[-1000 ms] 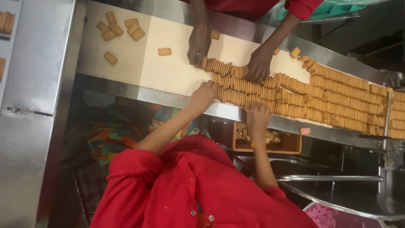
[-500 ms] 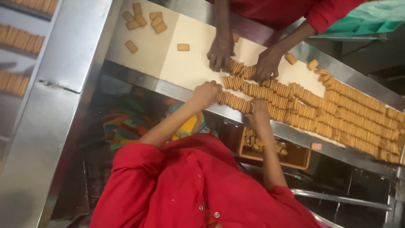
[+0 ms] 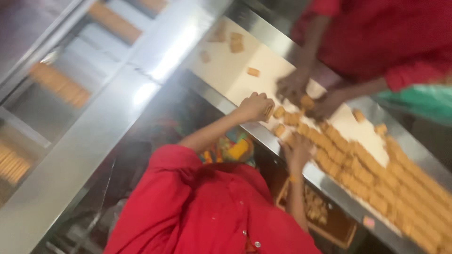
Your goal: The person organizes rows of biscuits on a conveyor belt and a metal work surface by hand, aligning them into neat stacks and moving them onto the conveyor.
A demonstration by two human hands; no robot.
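Note:
A cream conveyor belt (image 3: 235, 75) carries rows of golden-brown biscuits (image 3: 358, 164). My left hand (image 3: 256, 107) is curled at the near edge of the belt with a biscuit (image 3: 269, 111) showing at its fingers. My right hand (image 3: 296, 149) lies on the front end of the biscuit rows, blurred, so its grip is unclear. My red sleeves and shirt (image 3: 207, 211) fill the bottom of the view. Across the belt, a co-worker in red has both hands (image 3: 293, 85) (image 3: 326, 104) on the biscuits at the head of the rows.
A few loose biscuits (image 3: 235, 43) lie further up the belt. A steel frame (image 3: 117, 117) runs along the near side, with another biscuit lane (image 3: 61, 84) at the left. A tray of broken biscuits (image 3: 320, 211) sits under the belt edge. A green crate (image 3: 423, 101) stands at right.
The view has swung and tilted, now blurred. My left hand has curled at the belt's edge with a biscuit at its fingers. The co-worker's hands stay at the head of the rows.

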